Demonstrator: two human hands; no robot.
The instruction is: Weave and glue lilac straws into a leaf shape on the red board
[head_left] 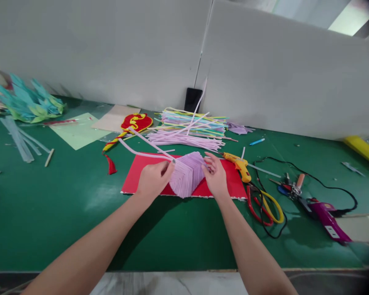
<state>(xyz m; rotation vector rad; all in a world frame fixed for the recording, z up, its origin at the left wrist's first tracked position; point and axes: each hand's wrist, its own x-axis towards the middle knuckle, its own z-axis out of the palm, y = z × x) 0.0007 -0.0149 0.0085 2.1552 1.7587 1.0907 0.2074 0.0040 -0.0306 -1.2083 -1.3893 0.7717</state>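
Note:
A lilac ridged piece [187,174], made of pipe cleaners laid in V-shaped rows, is held over a red board [135,176]. My left hand [156,176] pinches its upper left edge between thumb and fingers. Two long lilac pipe cleaners [141,154] stick out from that pinch toward the upper left. On the right edge of the piece, my right hand [214,174] grips with thumb and fingertips, the other fingers slightly curled. Behind the board lies a pile of lilac, yellow and blue pipe cleaners [187,131].
Right of the board lie a yellow glue gun [240,166], red-and-yellow-handled pliers [264,209], keys [292,189] and a purple tool [330,221] with a black cord. At left are a red heart-shaped ornament [138,121], green paper [80,133], glue sticks [18,139] and teal leafy pieces [30,102].

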